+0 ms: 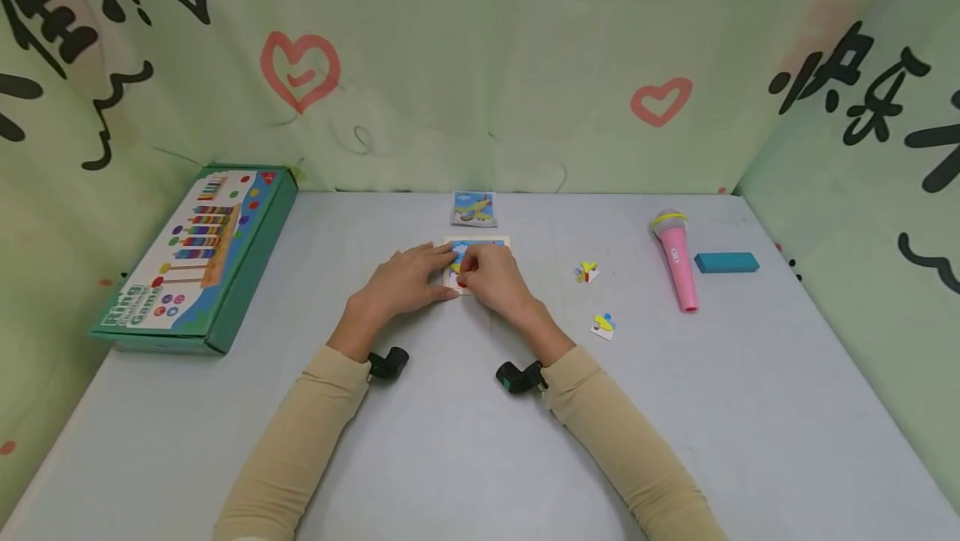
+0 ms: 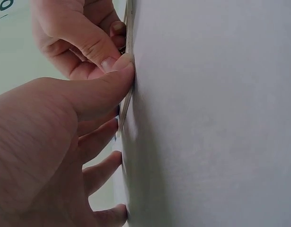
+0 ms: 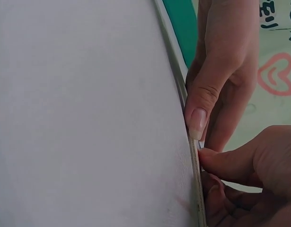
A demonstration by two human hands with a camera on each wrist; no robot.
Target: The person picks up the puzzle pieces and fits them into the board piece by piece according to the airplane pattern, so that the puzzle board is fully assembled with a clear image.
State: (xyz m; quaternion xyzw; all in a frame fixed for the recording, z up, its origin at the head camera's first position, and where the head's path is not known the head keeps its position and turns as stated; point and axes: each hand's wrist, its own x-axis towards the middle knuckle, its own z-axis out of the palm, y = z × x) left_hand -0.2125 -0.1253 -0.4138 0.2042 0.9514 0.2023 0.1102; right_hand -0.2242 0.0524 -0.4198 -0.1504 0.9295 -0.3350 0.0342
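Bracing puzzle board (image 1: 478,239), far centre, with left hand (image 1: 405,278) spread at its left edge.
Curling right hand (image 1: 497,279) over it, can't tell if gripping anything; looks light, stiff, best held by rim.

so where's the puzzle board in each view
Head: puzzle board at the centre, partly covered by the left hand and right hand.
Left wrist: a thin, near-upright edge, upper half, left of centre.
Right wrist: a thin edge, lower half, right of centre.
Shared landmark: the left hand's thumb, at the board's edge.
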